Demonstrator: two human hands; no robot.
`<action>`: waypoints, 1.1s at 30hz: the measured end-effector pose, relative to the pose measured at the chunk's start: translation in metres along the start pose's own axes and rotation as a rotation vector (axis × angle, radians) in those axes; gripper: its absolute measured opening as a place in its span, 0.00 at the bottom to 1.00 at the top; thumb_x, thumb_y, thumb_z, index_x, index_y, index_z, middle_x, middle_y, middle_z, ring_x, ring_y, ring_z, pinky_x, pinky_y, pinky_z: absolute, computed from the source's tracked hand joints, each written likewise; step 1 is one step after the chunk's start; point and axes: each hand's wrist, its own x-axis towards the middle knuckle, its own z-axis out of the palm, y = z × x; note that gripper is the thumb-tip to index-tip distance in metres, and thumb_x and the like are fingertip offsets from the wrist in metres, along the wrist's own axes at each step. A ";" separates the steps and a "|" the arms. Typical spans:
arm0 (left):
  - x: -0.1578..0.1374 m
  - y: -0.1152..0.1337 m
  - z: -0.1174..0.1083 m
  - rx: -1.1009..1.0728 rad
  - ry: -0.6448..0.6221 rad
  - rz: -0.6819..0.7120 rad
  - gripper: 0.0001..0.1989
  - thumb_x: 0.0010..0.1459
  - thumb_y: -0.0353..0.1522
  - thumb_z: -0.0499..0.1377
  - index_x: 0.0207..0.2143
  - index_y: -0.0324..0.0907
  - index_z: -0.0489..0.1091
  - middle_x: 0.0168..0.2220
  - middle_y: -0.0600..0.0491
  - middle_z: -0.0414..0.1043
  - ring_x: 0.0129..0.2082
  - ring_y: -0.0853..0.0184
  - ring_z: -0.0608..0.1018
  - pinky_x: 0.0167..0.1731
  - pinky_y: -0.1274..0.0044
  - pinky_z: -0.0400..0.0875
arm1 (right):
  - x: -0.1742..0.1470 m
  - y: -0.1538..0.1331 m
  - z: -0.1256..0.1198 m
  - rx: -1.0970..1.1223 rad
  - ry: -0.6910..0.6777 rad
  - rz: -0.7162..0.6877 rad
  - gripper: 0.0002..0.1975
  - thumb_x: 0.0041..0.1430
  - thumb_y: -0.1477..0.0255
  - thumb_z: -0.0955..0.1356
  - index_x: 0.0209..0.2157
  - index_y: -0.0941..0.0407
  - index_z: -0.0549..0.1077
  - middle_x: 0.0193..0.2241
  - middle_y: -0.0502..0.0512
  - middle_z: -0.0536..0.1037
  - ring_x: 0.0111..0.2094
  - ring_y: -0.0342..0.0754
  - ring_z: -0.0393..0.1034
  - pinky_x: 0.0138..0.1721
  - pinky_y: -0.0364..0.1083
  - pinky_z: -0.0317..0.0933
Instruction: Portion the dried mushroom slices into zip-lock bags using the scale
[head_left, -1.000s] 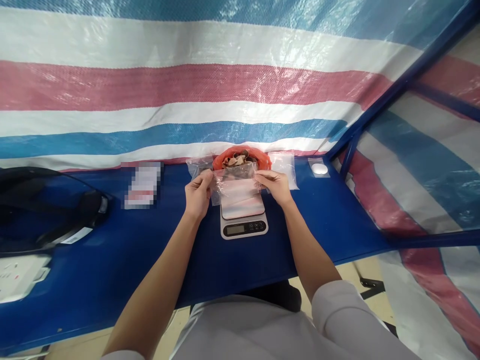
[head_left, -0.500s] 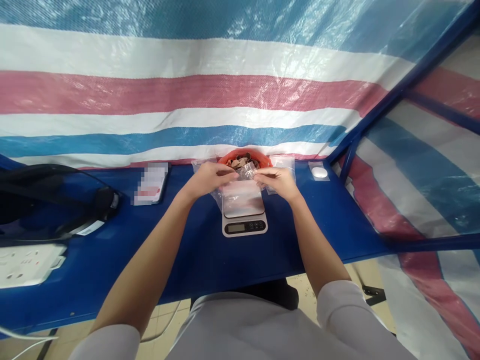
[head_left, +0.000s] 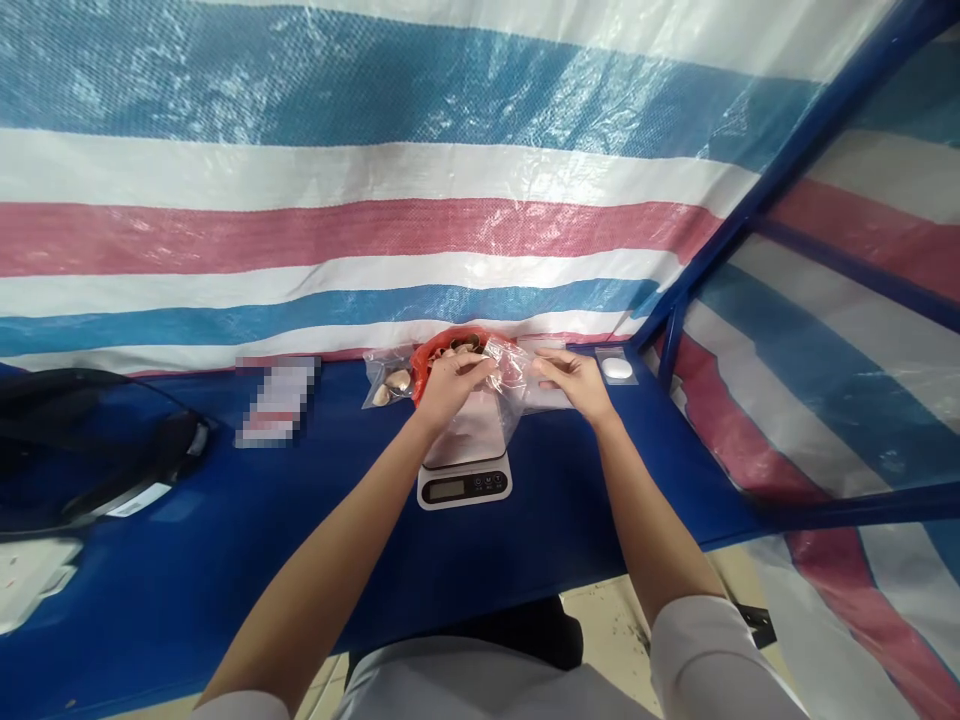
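My left hand (head_left: 448, 388) is closed, its thumb and fingertips pinching a clear plastic bag (head_left: 511, 372). Opposite it, my right hand (head_left: 576, 382) also pinches the bag, near its right edge. The bag stretches between both hands above the back right of a white digital scale (head_left: 465, 485), and it looks see-through with no contents that I can make out. Behind my left hand stands a red container (head_left: 421, 362) filled with brownish shell-like pieces (head_left: 466, 343), partly hidden by my fingers.
Left of the red container lies a clear bag with shell-like pieces (head_left: 396, 382). Another clear bag (head_left: 546, 398) lies under my right hand. Farther right is a small bag with a white round object (head_left: 617, 368). A blurred-out phone-sized item (head_left: 279, 402), black headgear (head_left: 112, 450) and a white power strip (head_left: 34, 578) sit left.
My view has shifted, so the table things appear farther left and lower. Both hands have moved right relative to the scale, with the clear bag spread wider between them. The left shell bag is now uncovered.
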 end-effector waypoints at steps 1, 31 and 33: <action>0.000 -0.004 0.008 -0.046 0.006 -0.014 0.13 0.51 0.43 0.68 0.30 0.42 0.81 0.32 0.51 0.79 0.33 0.62 0.78 0.38 0.70 0.76 | 0.002 0.002 -0.003 0.005 -0.017 0.027 0.25 0.43 0.55 0.79 0.42 0.54 0.83 0.38 0.55 0.85 0.40 0.54 0.80 0.39 0.51 0.76; 0.007 -0.064 0.093 1.293 -0.340 0.654 0.09 0.66 0.31 0.55 0.44 0.38 0.73 0.51 0.43 0.75 0.54 0.54 0.76 0.59 0.62 0.68 | 0.115 0.050 -0.069 -0.529 -0.187 -0.184 0.09 0.57 0.66 0.72 0.36 0.53 0.83 0.33 0.52 0.84 0.34 0.51 0.79 0.39 0.50 0.75; 0.007 -0.067 0.093 1.297 -0.359 0.624 0.10 0.66 0.31 0.56 0.46 0.37 0.73 0.53 0.42 0.74 0.56 0.53 0.75 0.60 0.62 0.67 | 0.113 0.052 -0.070 -0.648 -0.201 -0.236 0.07 0.58 0.68 0.72 0.37 0.52 0.83 0.36 0.51 0.85 0.37 0.51 0.80 0.44 0.51 0.74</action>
